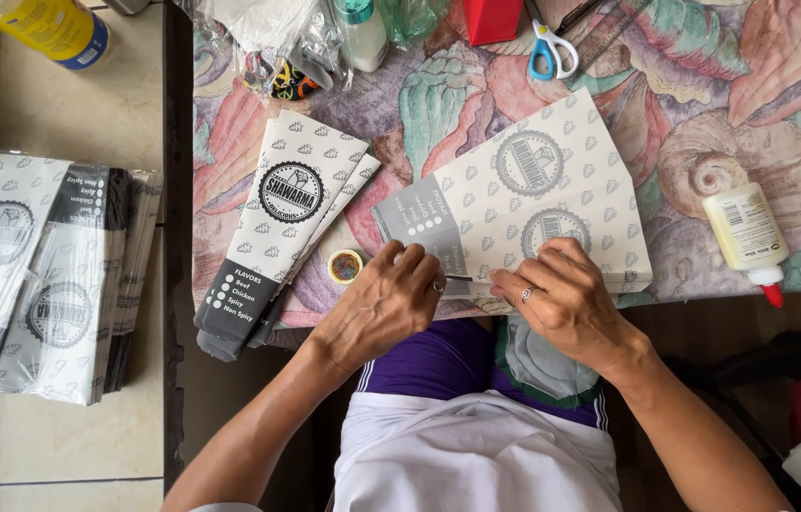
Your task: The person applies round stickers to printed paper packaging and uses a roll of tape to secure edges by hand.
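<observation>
A flat printed paper sheet point(524, 204) at the table's near edge is pressed down by the left hand point(386, 308) and right hand point(562, 299), fingers together, while folded pouches point(273, 237) are stacked beside it, a bundle point(40, 275) untouched.

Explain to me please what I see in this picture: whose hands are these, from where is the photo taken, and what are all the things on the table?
The camera sits on a person's head and looks down, so these are that person's own hands. The left hand and the right hand press on a fanned stack of printed paper sheets at the edge of a table with a seashell-pattern cloth. Beside them lie finished paper sleeves, a small open pot, a glue bottle and blue-handled scissors. A wrapped bundle of sleeves rests at far left.
</observation>
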